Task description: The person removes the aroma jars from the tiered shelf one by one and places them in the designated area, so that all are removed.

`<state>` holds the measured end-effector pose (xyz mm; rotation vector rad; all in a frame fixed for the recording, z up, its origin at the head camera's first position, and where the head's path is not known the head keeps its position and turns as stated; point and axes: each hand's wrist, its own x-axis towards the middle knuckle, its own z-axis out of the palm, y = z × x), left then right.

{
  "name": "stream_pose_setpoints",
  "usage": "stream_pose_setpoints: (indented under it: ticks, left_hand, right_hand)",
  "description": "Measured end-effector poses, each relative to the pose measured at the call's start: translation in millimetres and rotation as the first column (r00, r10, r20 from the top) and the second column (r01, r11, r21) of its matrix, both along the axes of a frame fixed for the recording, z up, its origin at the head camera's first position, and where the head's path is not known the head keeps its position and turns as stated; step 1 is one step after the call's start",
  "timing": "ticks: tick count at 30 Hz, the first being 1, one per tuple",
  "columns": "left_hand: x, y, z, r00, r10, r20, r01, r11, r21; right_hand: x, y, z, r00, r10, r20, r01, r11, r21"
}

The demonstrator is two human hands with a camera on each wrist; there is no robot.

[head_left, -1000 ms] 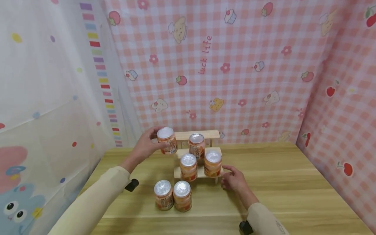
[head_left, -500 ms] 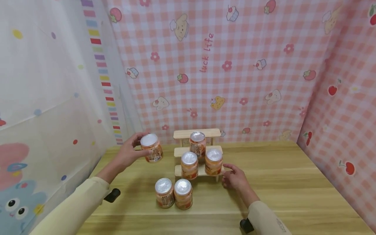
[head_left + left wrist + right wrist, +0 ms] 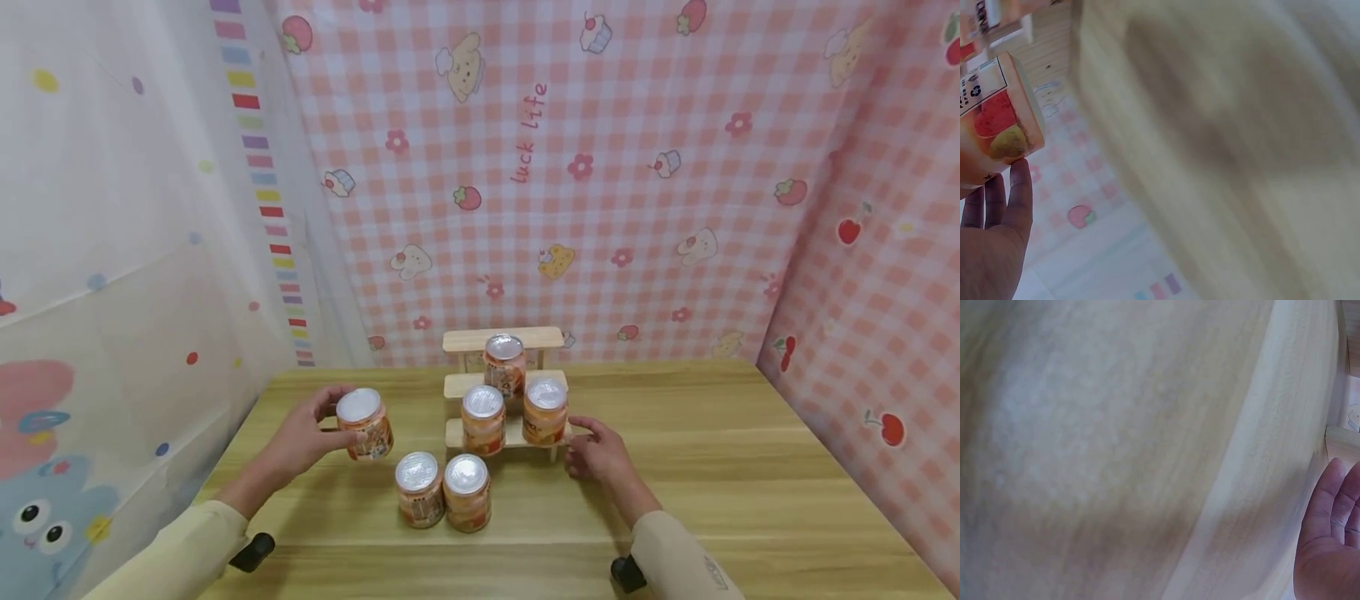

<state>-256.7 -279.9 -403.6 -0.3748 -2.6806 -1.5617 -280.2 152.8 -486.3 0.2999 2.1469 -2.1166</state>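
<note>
My left hand (image 3: 303,435) grips an orange-labelled can (image 3: 372,437) with a silver lid, fingers behind and thumb in front. In the left wrist view, fruit is pictured on the can (image 3: 1007,134). Whether its base touches the table cannot be told. My right hand (image 3: 603,458) lies at the right end of a stepped wooden rack (image 3: 461,386), fingertips at its lowest step; the right wrist view has its fingers (image 3: 1322,506) nearly straight. Matching cans stand on the rack: one can (image 3: 505,371) on the middle step, a left can (image 3: 483,425) and a right can (image 3: 545,417) below.
Two more cans, a left one (image 3: 420,496) and a right one (image 3: 468,498), stand side by side on the wooden table (image 3: 720,467), in front of the rack. A pink checked cloth (image 3: 645,108) hangs behind, and a white patterned sheet (image 3: 135,208) on the left.
My left hand has carried its can away from the rack's top step, leftward and down towards the table. My right hand has stayed at the rack's right end.
</note>
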Motion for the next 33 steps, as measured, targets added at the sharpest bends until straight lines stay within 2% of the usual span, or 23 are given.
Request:
stream_pose_setpoints:
  ticks: [6, 12, 26, 33]
  left_hand:
    - [12.5, -1.4, -19.0, 0.999, -0.014, 0.039, 0.013, 0.999, 0.035]
    - [18.2, 2.1, -33.9, 0.998, -0.036, 0.046, 0.032, 0.996, 0.080]
    - [33.3, 3.0, -51.4, 0.996, 0.011, 0.086, -0.019, 0.995, 0.095]
    - [32.6, 1.8, -58.1, 0.997, 0.001, 0.074, -0.008, 0.995, 0.097]
  right_hand:
    - [-1.8, -0.8, 0.5, 1.000, 0.007, -0.009, -0.007, 1.000, -0.009]
    - [-1.7, -0.3, -0.2, 1.000, 0.005, -0.014, -0.005, 1.000, -0.007]
    - [-1.1, 0.1, -3.1, 1.000, -0.003, -0.001, 0.003, 1.000, -0.006]
    - [0.8, -0.8, -0.8, 1.000, 0.003, -0.017, -0.003, 1.000, -0.005]
